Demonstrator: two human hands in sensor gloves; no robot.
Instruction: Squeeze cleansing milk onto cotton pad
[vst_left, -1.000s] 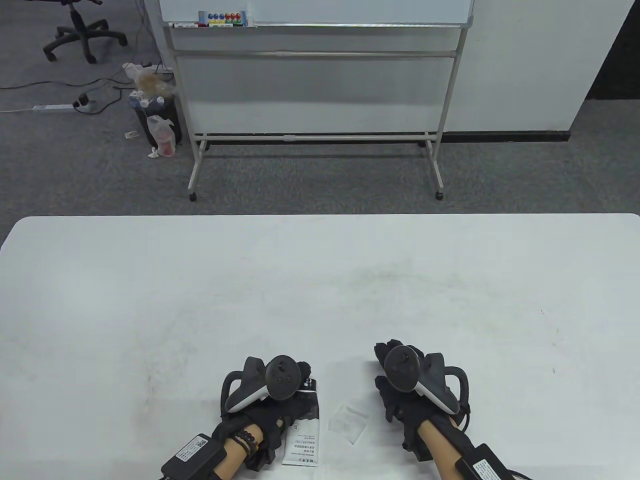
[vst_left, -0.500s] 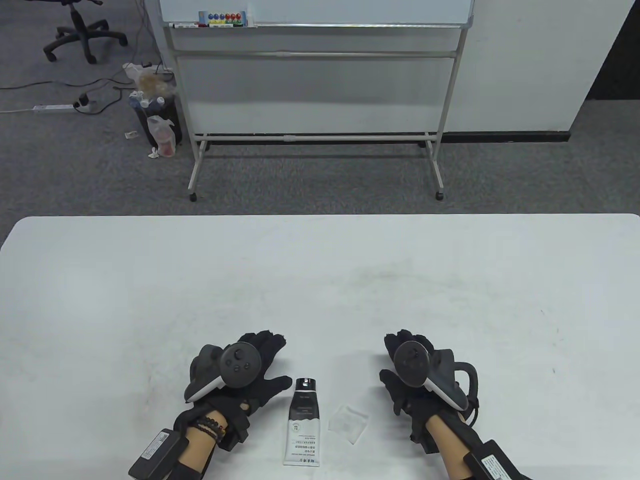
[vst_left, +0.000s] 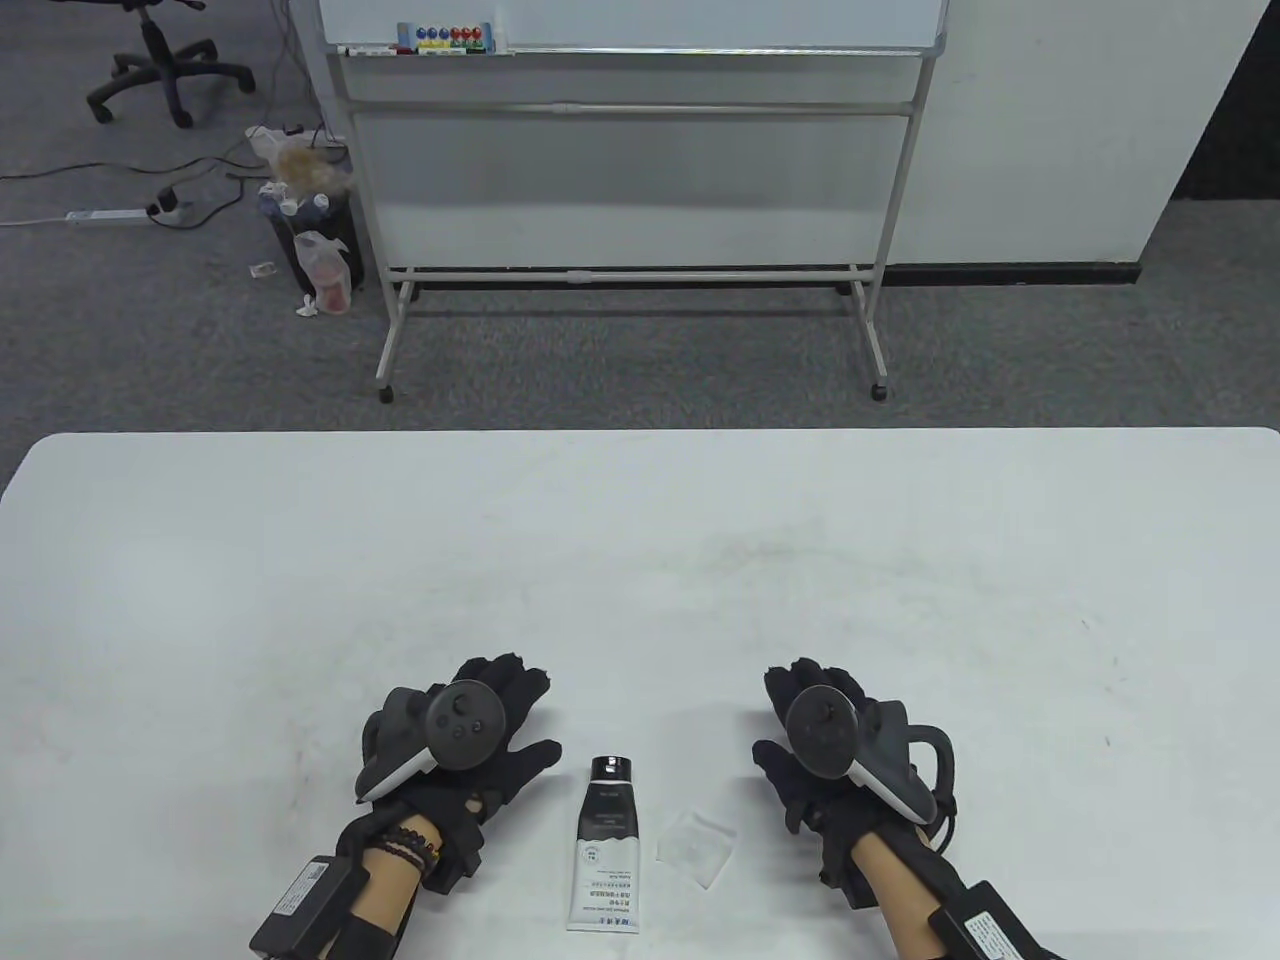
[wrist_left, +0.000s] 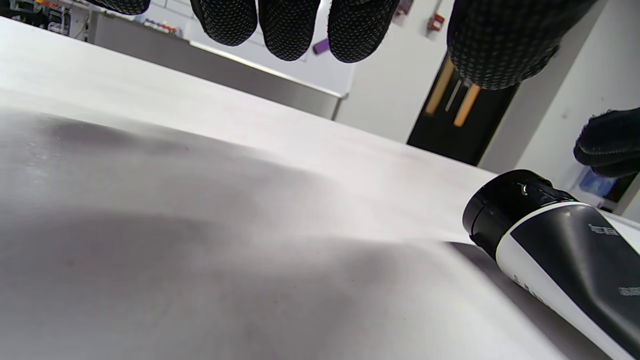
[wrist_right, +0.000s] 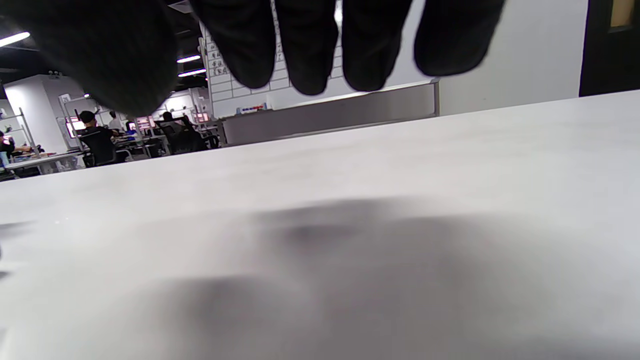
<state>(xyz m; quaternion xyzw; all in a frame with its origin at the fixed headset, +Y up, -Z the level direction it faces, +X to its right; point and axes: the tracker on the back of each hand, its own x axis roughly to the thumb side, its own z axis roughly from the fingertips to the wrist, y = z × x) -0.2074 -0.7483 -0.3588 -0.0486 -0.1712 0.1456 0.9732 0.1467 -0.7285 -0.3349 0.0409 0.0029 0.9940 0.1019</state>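
Note:
A white and black cleansing milk tube (vst_left: 605, 845) with a black cap lies flat on the white table (vst_left: 640, 560), cap pointing away. It also shows in the left wrist view (wrist_left: 560, 250). A thin square cotton pad (vst_left: 697, 845) lies just right of the tube. My left hand (vst_left: 500, 720) is left of the tube, open and empty, fingers spread. My right hand (vst_left: 800, 700) is right of the pad, open and empty. Its fingers (wrist_right: 310, 45) hang above the bare table top in the right wrist view.
A whiteboard on a wheeled stand (vst_left: 630, 200) is on the carpet beyond the table's far edge. A bin with bags (vst_left: 310, 240) and an office chair (vst_left: 160, 70) are at the far left.
My left hand has let go of the tube and moved left, fingers now spread. The tube lies uncovered on the table. My right hand has shifted slightly right.

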